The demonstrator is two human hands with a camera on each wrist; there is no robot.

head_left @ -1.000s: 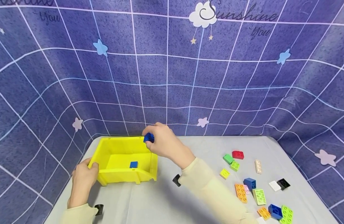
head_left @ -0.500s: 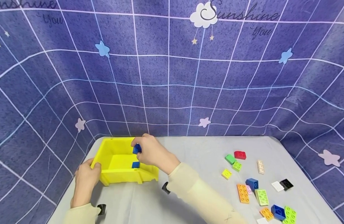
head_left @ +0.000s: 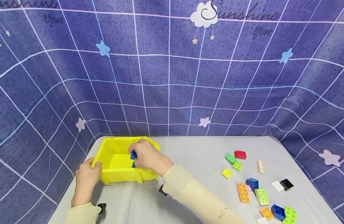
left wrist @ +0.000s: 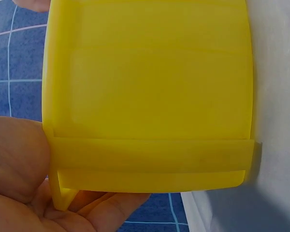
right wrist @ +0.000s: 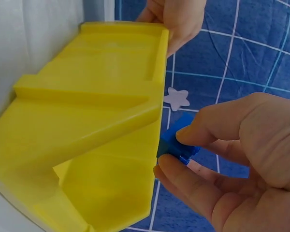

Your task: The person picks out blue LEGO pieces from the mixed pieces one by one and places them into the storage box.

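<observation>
My right hand (head_left: 147, 155) pinches a blue toy brick (right wrist: 176, 140) between thumb and fingers, over the yellow bin (head_left: 120, 175). Below it, a second blue brick (head_left: 134, 165) lies on the bin's floor, partly hidden by the right hand. At the bin's left end, my left hand (head_left: 87, 174) grips the rim, thumb on the near side. In the left wrist view the bin's yellow wall (left wrist: 150, 96) fills most of the picture, with the left hand (left wrist: 19, 169) curled round its edge.
Loose bricks lie across the table's right side: red (head_left: 240, 155), green (head_left: 230, 159), yellow (head_left: 227, 174), orange (head_left: 243, 193), blue (head_left: 278, 212), lime (head_left: 262, 197), white (head_left: 277, 186), black (head_left: 286, 184) and others. A purple-blue patterned curtain (head_left: 183, 93) hangs behind the table.
My right hand has moved left and down with the blue brick, from above the bin's right end to inside its opening. The left hand keeps its grip on the rim.
</observation>
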